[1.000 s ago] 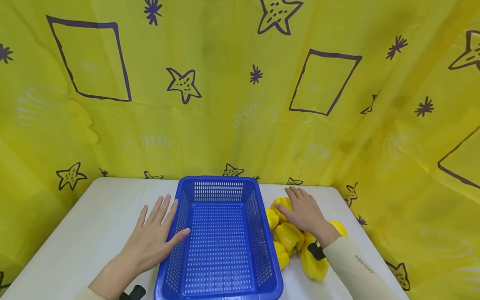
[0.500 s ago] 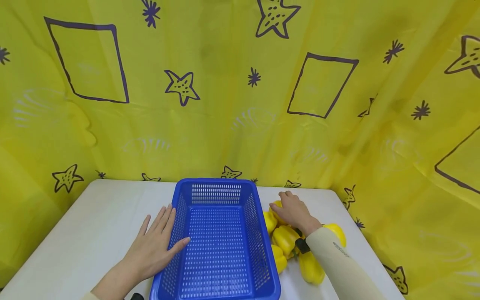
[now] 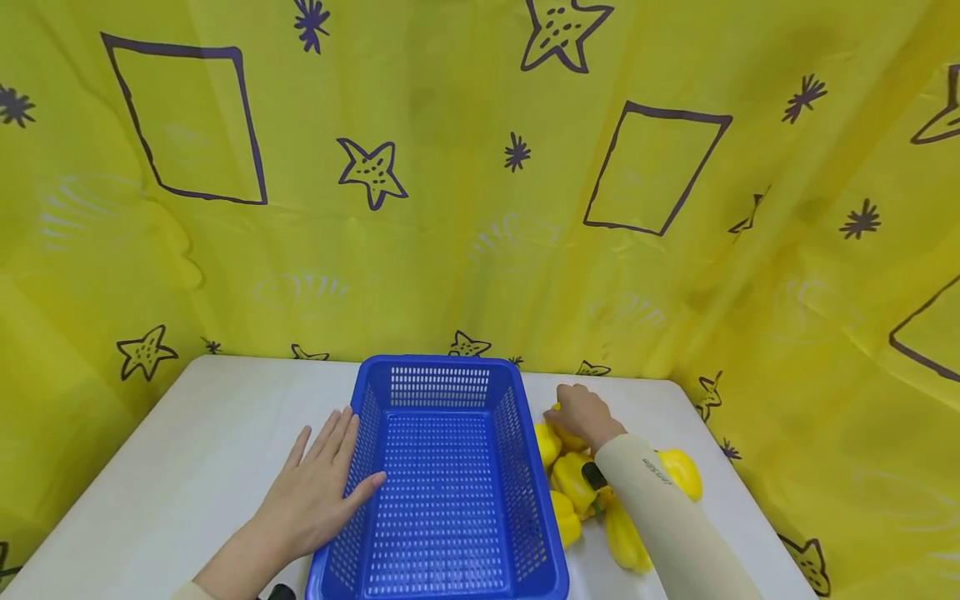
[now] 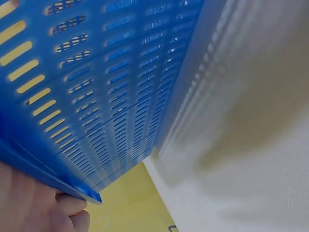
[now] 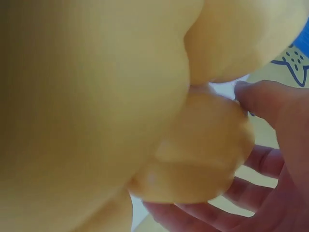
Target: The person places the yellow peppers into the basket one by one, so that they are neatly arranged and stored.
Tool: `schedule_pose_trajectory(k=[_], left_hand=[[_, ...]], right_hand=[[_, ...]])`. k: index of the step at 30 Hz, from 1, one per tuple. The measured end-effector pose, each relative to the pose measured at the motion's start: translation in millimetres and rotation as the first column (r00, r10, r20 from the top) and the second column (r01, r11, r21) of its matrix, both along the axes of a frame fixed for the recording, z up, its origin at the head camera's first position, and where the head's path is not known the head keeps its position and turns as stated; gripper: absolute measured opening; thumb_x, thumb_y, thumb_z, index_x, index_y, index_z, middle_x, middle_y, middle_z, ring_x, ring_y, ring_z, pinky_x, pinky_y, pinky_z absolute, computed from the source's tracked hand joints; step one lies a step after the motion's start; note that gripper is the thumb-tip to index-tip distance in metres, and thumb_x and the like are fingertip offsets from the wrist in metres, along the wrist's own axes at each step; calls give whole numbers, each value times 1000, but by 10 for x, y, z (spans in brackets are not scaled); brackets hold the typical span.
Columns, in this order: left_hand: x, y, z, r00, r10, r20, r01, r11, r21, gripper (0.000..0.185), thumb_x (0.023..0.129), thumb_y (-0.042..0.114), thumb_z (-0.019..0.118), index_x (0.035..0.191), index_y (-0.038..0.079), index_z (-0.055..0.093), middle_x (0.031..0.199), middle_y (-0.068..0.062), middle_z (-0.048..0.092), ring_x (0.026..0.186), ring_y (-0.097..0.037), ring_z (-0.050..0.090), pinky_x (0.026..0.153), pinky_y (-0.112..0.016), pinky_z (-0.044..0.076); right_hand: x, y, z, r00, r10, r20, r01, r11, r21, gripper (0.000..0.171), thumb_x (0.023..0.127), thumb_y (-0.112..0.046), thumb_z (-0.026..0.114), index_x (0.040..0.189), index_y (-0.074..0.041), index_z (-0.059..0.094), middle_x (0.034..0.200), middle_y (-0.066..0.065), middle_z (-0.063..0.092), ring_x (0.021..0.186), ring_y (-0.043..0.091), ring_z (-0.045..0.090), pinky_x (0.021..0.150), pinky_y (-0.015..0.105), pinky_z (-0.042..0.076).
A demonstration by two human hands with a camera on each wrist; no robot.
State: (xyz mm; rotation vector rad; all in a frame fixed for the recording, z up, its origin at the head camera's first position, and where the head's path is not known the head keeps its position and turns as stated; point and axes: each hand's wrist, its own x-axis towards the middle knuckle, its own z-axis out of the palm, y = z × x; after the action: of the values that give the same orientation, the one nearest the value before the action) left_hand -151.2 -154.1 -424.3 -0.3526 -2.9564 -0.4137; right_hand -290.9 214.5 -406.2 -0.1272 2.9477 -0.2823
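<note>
My right hand [image 3: 581,414] curls around the far yellow pepper [image 5: 203,154] in the pile beside the blue basket [image 3: 442,533] on the table [image 3: 172,467]. My left hand [image 3: 318,492] lies flat, fingers relaxed, against the basket's left wall.

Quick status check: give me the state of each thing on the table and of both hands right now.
Blue basket: upright on the table, nothing inside.
Left hand: flat, fingers straight, resting against the basket's left wall.
Right hand: fingers curled round the far yellow pepper.
Far yellow pepper: in the right hand's grip, in the pile.
Other yellow peppers: loose pile on the table, right of the basket.
White table: carries the basket and peppers.
</note>
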Motion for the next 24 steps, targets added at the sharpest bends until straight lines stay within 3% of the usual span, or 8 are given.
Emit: schedule_pose_trajectory(k=[7, 15, 24], left_hand=[[-3, -2, 3, 1000, 3, -7, -3, 1000, -1, 93, 95, 68, 40, 153, -4, 29, 161, -22, 27, 152, -40, 20, 121, -64, 9], [-2, 1, 8, 1000, -1, -17, 1, 1000, -22, 92, 96, 67, 40, 152, -5, 30, 161, -23, 28, 151, -41, 21, 121, -64, 11], [-3, 4, 10, 1000, -2, -29, 1, 999, -36, 90, 96, 65, 42, 152, -5, 30, 161, -22, 28, 151, -40, 22, 121, -64, 13]], right_hand=[[18, -5, -8, 998, -38, 45, 39, 999, -24, 44, 92, -27, 68, 122, 2, 53, 118, 23, 58, 98, 33, 60, 90, 51, 53], [25, 29, 31, 1000, -1, -23, 0, 999, -46, 33, 84, -22, 71, 101, 1, 56, 91, 13, 58, 77, 24, 53, 68, 36, 50], [4, 38, 77, 999, -17, 31, 21, 994, -103, 34, 85, -22, 70, 102, 0, 52, 75, 8, 51, 65, 20, 50, 57, 26, 41]])
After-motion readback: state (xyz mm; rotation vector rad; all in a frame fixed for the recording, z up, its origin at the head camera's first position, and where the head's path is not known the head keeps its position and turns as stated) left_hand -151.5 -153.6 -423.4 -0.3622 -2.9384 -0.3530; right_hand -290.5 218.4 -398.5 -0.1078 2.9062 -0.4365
